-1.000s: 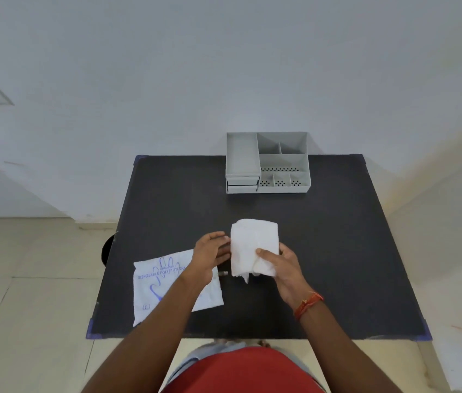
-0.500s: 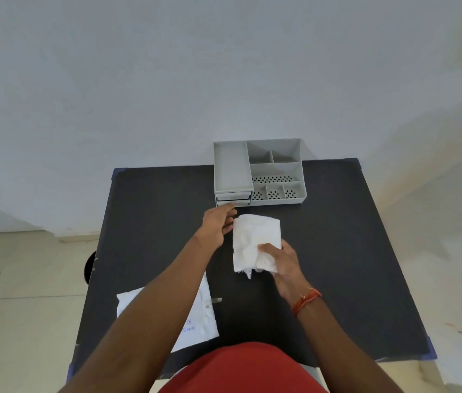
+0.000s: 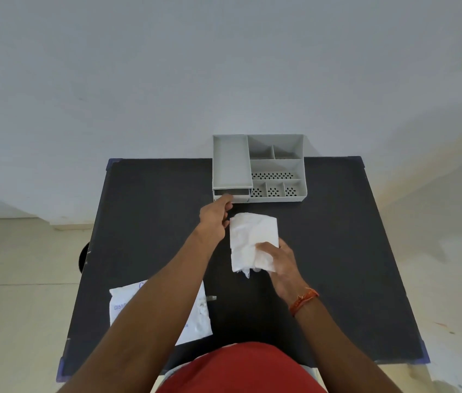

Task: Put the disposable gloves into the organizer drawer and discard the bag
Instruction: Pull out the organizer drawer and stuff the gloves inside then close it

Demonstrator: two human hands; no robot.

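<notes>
A folded white stack of disposable gloves (image 3: pixel 248 236) is held above the table's middle by my right hand (image 3: pixel 279 263), which grips its lower right corner. The grey organizer (image 3: pixel 276 168) stands at the table's far edge, with stacked drawers (image 3: pixel 231 192) at its front left. My left hand (image 3: pixel 215 215) reaches the drawer front, fingertips touching it; whether it grips anything I cannot tell. The empty white bag (image 3: pixel 195 316) with blue print lies flat near the front left, partly hidden under my left forearm.
The black table (image 3: pixel 351 251) has blue corner guards. A dark round object (image 3: pixel 83 255) shows on the floor beside the table's left edge. A pale wall rises right behind the organizer. My red shirt fills the bottom of the view.
My left hand left the gloves and moved forward to the organizer's drawer front. The right hand kept hold of the gloves and carried them closer to the organizer. The view tilted forward.
</notes>
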